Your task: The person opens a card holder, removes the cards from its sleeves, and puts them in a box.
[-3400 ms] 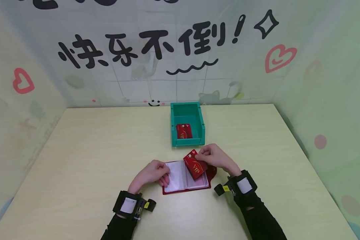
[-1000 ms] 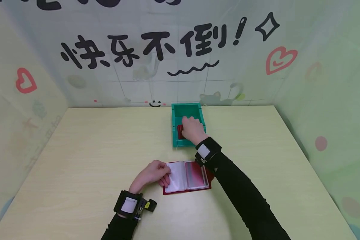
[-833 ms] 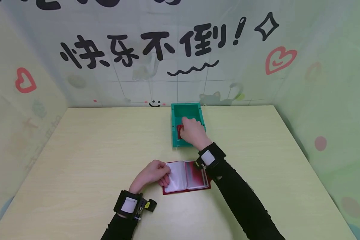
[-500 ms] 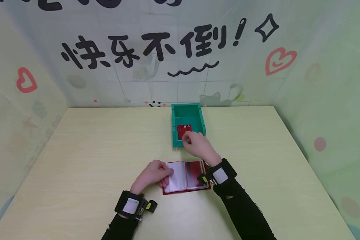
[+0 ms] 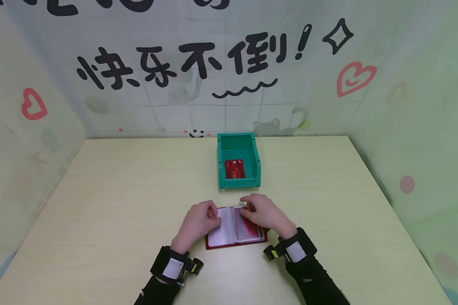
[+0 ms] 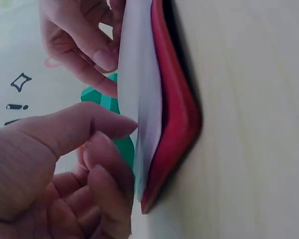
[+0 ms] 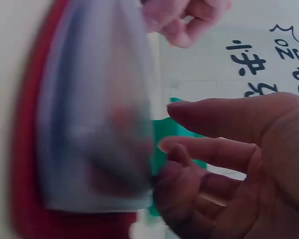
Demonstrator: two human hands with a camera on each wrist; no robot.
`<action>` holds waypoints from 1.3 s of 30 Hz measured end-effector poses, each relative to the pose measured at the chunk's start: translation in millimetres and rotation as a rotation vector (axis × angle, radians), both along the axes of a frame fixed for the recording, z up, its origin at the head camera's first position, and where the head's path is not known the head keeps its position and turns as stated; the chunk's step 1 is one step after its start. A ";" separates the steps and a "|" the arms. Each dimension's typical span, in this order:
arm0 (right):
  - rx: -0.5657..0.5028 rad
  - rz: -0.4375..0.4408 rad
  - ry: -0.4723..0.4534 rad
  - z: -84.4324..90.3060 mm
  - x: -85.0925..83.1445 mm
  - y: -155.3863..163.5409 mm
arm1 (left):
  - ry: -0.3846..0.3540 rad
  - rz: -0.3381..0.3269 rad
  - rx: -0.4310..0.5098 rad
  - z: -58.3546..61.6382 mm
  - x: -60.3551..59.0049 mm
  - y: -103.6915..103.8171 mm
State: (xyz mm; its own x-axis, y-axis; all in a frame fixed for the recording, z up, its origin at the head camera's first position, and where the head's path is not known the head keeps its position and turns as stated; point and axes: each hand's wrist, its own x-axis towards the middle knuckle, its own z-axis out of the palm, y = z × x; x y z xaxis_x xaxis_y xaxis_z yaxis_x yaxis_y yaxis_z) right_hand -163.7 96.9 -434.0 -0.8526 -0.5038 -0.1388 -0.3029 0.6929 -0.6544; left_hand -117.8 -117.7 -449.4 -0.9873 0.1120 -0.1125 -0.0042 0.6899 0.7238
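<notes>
A red card holder (image 5: 234, 241) lies open on the table, its clear sleeves (image 6: 139, 94) fanned up from the red cover (image 6: 177, 114). My left hand (image 5: 210, 214) has curled fingers on the left pages, and its thumb (image 6: 99, 122) and fingers pinch the sleeve edge. My right hand (image 5: 252, 207) lies with loosely straight fingers on the right sleeves (image 7: 89, 124), empty. Behind the holder stands a green bin (image 5: 257, 163) with a red VIP card (image 5: 234, 168) flat inside.
The pale wooden table (image 5: 118, 203) is walled in by printed backdrop panels at the back and on both sides. The bin sits a short way beyond both hands, on the table's centre line. Black wrist bands with cameras sit on both forearms.
My right hand carried a red card from the holder to the bin, left it there, and came back to the holder's right sleeves. My left hand shifted slightly right on the left pages.
</notes>
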 end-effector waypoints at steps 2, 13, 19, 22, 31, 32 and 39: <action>-0.005 -0.023 0.029 -7.0 2.2 0.2 | 0.063 -0.034 -0.012 0.4 0.5 3.1; -0.184 -0.142 0.067 -31.2 6.7 12.5 | 0.036 -0.165 0.030 -2.0 0.0 4.7; -0.290 -0.200 -0.006 -39.0 4.2 20.6 | -0.039 -0.185 0.134 -6.9 -1.8 -0.7; -0.314 -0.231 -0.056 -40.1 3.0 21.6 | -0.050 -0.194 0.147 -8.2 -2.5 -2.8; -0.315 -0.288 -0.108 -40.1 1.0 22.2 | -0.120 -0.170 0.169 -6.0 -4.1 -3.4; -0.310 -0.293 -0.107 -40.1 0.7 22.0 | -0.120 -0.174 0.173 -5.3 -3.9 -3.6; -0.268 -0.300 -0.084 -38.7 0.3 16.5 | -0.114 -0.182 0.172 -5.7 -4.7 -3.9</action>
State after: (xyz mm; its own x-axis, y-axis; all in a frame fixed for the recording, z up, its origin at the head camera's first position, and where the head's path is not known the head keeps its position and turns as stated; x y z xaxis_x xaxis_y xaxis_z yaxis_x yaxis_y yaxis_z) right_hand -163.4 113.4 -472.7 -0.9585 -0.2626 -0.1113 -0.0517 0.5439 -0.8375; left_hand -122.5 -121.6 -455.1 -0.9311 0.3137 -0.1861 0.0201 0.5538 0.8324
